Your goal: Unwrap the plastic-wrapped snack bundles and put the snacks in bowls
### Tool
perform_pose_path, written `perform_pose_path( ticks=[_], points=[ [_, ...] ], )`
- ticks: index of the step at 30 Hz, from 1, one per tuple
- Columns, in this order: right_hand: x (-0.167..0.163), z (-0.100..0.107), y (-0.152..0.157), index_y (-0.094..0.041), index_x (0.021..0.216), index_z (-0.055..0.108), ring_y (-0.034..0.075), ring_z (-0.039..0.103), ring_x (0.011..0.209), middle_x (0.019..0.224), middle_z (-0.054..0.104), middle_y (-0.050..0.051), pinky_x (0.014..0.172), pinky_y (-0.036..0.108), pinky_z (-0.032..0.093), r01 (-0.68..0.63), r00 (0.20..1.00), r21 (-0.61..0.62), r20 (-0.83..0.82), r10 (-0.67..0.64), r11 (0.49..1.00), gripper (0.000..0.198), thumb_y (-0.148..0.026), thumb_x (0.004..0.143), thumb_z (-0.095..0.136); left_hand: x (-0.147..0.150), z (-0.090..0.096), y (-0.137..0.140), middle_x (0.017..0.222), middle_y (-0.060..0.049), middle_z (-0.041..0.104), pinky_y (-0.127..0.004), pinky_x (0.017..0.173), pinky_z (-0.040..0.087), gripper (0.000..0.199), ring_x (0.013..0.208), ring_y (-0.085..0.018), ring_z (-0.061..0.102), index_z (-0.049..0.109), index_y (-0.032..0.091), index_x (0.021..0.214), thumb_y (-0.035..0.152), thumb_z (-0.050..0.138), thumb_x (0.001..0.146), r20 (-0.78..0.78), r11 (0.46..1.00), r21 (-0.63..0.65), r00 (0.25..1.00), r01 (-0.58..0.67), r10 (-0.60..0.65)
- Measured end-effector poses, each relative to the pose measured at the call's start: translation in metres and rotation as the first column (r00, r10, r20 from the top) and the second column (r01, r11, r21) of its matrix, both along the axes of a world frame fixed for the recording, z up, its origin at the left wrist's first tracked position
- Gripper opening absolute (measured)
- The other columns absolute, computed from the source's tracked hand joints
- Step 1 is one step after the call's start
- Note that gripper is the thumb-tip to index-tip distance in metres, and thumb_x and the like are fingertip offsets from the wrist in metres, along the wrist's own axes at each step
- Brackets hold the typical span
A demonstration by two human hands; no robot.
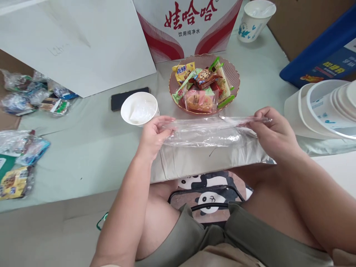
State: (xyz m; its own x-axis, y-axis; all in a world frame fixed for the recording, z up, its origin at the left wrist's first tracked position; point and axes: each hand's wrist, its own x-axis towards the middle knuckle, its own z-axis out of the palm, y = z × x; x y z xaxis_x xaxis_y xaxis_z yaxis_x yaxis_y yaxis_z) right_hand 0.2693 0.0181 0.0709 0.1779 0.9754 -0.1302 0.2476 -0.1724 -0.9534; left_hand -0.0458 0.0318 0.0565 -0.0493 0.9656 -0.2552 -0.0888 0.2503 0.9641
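Observation:
A clear plastic bag (208, 135) is stretched sideways between my two hands, just above the table's front edge. My left hand (158, 133) pinches its left end, close to a white paper cup (128, 118) with crumpled clear plastic (141, 110) inside. At the other end, my right hand (274, 131) grips the bag between thumb and fingers. Beyond the bag sits a pink scalloped glass bowl (175, 97) holding several wrapped snacks (200, 101).
A dark phone (116, 102) lies behind the cup. White (97, 44) and red-and-white (178, 40) boxes stand at the back. Another paper cup (251, 27), a blue package (319, 59) and tubs with stacked cups (296, 107) are right. Packaged snacks (16, 181) lie left.

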Motion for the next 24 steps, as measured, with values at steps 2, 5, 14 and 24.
perform_pose_path(
  ticks=[2,5,14,24],
  points=[
    [-0.006,-0.002,0.0,-0.023,0.09,0.048,0.012,0.068,0.071,0.077,0.067,-0.002,0.067,0.025,0.049,0.032,0.998,0.035,-0.052,-0.03,0.999,0.016,-0.024,0.089,0.064,0.005,0.002,-0.002,0.102,-0.005,0.075,-0.021,0.066,0.056,0.023,0.077,-0.013,0.073,0.062,0.016,0.081,0.022,0.078,0.065,0.045,0.998,-0.069,0.999,0.013,-0.01],
    [-0.014,0.001,0.002,-0.025,0.094,0.048,0.006,0.051,0.047,0.081,0.063,-0.004,0.046,0.022,0.042,0.079,0.993,0.058,-0.096,-0.073,0.995,0.015,-0.021,0.089,0.061,0.013,0.006,-0.004,0.084,0.001,0.072,-0.024,0.067,0.059,0.025,0.076,-0.015,0.075,0.055,0.02,0.082,0.027,0.075,0.07,0.128,0.987,-0.153,0.991,0.056,-0.037],
    [0.001,0.022,0.001,-0.03,0.141,0.044,0.011,0.051,0.048,0.071,0.065,-0.006,0.041,0.021,0.036,-0.269,0.941,-0.383,-0.301,0.156,0.884,0.093,-0.036,0.06,0.089,-0.005,0.014,0.002,0.057,0.011,0.048,-0.015,0.038,0.031,0.042,0.042,-0.006,0.045,0.05,0.03,0.106,0.021,0.075,0.074,0.174,0.971,-0.184,0.977,0.152,-0.12],
    [-0.001,0.014,0.0,-0.024,0.115,0.062,0.013,0.051,0.058,0.065,0.059,-0.005,0.054,0.026,0.037,-0.298,0.949,-0.291,-0.195,0.248,0.909,0.063,-0.044,0.064,0.09,0.011,0.005,-0.003,0.096,-0.003,0.072,-0.028,0.073,0.06,0.038,0.088,-0.016,0.071,0.062,0.018,0.087,0.029,0.089,0.063,0.239,0.934,-0.322,0.968,0.156,-0.079]
  ],
)
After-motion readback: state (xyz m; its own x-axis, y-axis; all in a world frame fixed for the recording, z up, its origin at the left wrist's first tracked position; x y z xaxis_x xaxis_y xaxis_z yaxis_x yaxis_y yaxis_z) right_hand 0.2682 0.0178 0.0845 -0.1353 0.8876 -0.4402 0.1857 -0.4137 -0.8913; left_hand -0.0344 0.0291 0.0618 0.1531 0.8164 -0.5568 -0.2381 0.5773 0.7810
